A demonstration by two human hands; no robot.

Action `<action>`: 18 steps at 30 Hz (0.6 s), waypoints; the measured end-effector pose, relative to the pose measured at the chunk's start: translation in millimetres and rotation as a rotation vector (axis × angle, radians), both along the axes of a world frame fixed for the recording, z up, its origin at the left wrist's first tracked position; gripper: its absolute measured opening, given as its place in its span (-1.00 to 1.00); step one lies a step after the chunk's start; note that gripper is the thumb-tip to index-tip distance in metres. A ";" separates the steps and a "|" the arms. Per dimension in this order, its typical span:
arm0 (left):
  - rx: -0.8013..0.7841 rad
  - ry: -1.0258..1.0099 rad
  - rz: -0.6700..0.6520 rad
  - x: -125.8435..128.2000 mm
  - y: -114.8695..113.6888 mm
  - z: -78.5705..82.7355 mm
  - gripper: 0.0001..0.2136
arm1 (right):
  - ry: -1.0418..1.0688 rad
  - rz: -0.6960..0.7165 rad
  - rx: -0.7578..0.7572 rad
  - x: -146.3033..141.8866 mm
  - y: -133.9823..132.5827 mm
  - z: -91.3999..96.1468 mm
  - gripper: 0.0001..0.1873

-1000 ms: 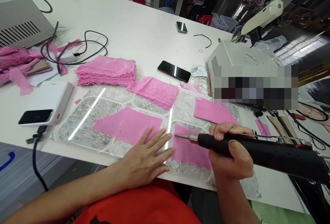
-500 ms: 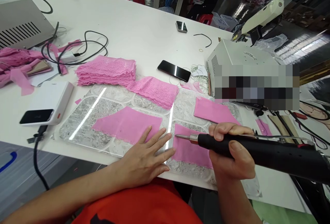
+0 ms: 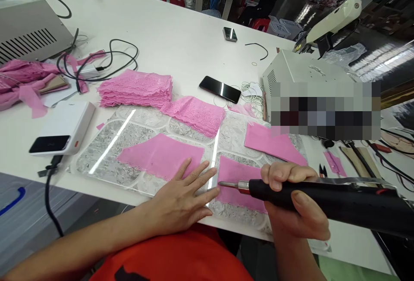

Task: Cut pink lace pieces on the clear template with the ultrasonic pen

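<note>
My right hand (image 3: 296,199) is wrapped round a thick black hand-held power tool (image 3: 355,203) with a slim metal tip. That tip points left, over the left edge of a pink fabric piece (image 3: 239,171) on the right; whether it touches the cloth I cannot tell. With fingers spread, my left hand (image 3: 189,197) lies flat, its fingertips on the lower right of another pink fabric piece (image 3: 161,156) and on the board beside it. Both pieces rest on a clear-topped, grey-patterned board (image 3: 110,156).
Pink lace stacks (image 3: 136,87) and a folded pink piece (image 3: 271,143) lie behind. A phone (image 3: 220,89), a white power bank (image 3: 64,128) with a cable, and grey metal boxes (image 3: 291,70) surround the board. In the background sits another person (image 3: 263,1).
The tool's tip has dropped slightly towards the table's front edge, and the right hand has tilted with it. My left hand stays in place. The whole view has shifted a little.
</note>
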State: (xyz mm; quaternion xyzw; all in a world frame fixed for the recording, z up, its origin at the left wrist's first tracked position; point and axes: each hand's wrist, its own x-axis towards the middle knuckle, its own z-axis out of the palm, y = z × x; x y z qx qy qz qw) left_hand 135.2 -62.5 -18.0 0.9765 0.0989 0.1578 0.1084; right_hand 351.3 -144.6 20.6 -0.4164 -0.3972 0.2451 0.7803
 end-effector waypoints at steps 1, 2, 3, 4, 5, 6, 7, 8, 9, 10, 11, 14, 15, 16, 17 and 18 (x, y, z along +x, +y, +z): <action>-0.001 0.000 -0.004 -0.1 0.2 0.2 -0.61 | -0.002 0.000 0.003 0.2 0.1 -0.1 -0.86; -0.003 0.001 -0.009 -0.3 0.4 0.4 -0.61 | -0.002 -0.001 0.007 0.3 0.1 -0.2 -0.86; -0.004 0.000 -0.012 -0.4 0.5 0.6 -0.61 | 0.001 -0.002 0.009 0.5 0.1 -0.5 -0.87; -0.005 0.001 -0.014 -0.6 0.6 0.7 -0.62 | 0.005 -0.001 0.011 0.6 0.1 -0.8 -0.87; -0.005 0.001 -0.013 -0.7 0.5 0.9 -0.62 | 0.009 0.001 0.015 0.7 0.0 -1.2 -0.87; -0.005 0.003 -0.012 -0.8 0.4 1.0 -0.62 | 0.011 0.006 0.020 0.8 -0.2 -1.6 -0.86; -0.004 0.007 -0.012 -0.8 0.3 1.1 -0.62 | 0.013 0.012 0.024 0.8 -0.3 -1.9 -0.86; -0.003 0.014 -0.011 -0.9 0.1 1.3 -0.62 | 0.014 0.017 0.030 0.7 -0.4 -2.2 -0.86; -0.001 0.021 -0.011 -0.9 0.0 1.6 -0.61 | 0.016 0.021 0.038 0.6 -0.4 -2.4 -0.86; 0.000 0.029 -0.011 -0.9 -0.2 1.8 -0.61 | 0.019 0.025 0.044 0.5 -0.5 -2.5 -0.86; 0.002 0.035 -0.010 -0.9 -0.3 2.2 -0.61 | 0.022 0.029 0.051 0.3 -0.4 -2.5 -0.86; 0.005 0.046 -0.005 -0.8 -0.6 3.4 -0.61 | 0.031 0.038 0.070 -0.3 0.1 -2.4 -0.86; 0.004 0.048 -0.004 -0.8 -0.7 3.7 -0.61 | 0.032 0.041 0.075 -0.5 0.3 -2.4 -0.86; 0.003 0.050 -0.003 -0.8 -0.8 4.0 -0.62 | 0.030 0.044 0.080 -0.6 0.5 -2.3 -0.86; 0.001 0.052 -0.003 -0.8 -0.9 4.2 -0.62 | 0.030 0.045 0.082 -0.8 0.7 -2.3 -0.85; 0.000 0.053 -0.004 -0.8 -1.0 4.3 -0.62 | 0.029 0.047 0.082 -0.9 0.7 -2.3 -0.85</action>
